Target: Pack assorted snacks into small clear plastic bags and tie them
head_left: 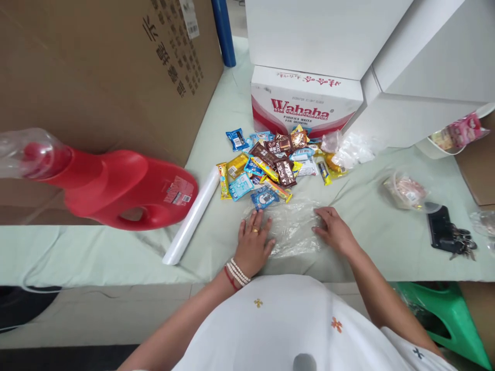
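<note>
A clear plastic bag lies flat on the pale green cloth in front of me. My left hand rests on its left edge with the fingers spread. At the right edge, my right hand touches the plastic, thumb and forefinger apart. Just beyond the bag is a loose heap of small wrapped snacks in blue, brown and yellow wrappers. A blue snack packet is close to my left fingertips. Crumpled clear plastic sits at the heap's right.
To the left, a red detergent bottle and a white roll lie beside a large cardboard box. A Wahaha carton stands behind the heap. At right are a plastic tub, a phone and keys.
</note>
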`<control>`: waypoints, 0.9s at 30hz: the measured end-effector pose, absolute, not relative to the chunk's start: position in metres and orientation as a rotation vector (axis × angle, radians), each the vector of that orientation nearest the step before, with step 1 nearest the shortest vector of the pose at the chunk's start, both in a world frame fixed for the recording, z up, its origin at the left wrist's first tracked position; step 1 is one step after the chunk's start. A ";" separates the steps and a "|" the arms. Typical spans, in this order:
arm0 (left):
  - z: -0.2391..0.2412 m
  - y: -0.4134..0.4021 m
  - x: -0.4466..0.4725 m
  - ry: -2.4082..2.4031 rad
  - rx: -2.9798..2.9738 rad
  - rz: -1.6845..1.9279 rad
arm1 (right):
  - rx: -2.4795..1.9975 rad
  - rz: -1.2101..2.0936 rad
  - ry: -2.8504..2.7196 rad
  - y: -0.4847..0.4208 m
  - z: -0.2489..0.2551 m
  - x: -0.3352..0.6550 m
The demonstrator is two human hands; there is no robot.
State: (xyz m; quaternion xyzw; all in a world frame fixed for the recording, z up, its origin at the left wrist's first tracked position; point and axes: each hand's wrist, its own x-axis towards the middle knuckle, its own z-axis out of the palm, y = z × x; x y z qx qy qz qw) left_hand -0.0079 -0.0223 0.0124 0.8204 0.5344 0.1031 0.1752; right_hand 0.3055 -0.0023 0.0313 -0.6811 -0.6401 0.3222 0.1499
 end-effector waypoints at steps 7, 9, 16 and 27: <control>0.015 -0.035 -0.030 1.355 2.504 0.245 | -2.082 0.598 -1.763 0.017 0.054 0.329; 0.013 -0.041 -0.028 1.354 2.522 0.275 | -2.001 0.409 -1.822 0.048 0.072 0.304; 0.022 -0.042 -0.017 1.415 2.620 0.343 | -2.013 0.495 -2.475 0.117 0.075 0.163; 0.009 -0.035 -0.033 1.378 2.490 0.165 | -1.990 0.452 -2.185 0.149 0.108 0.184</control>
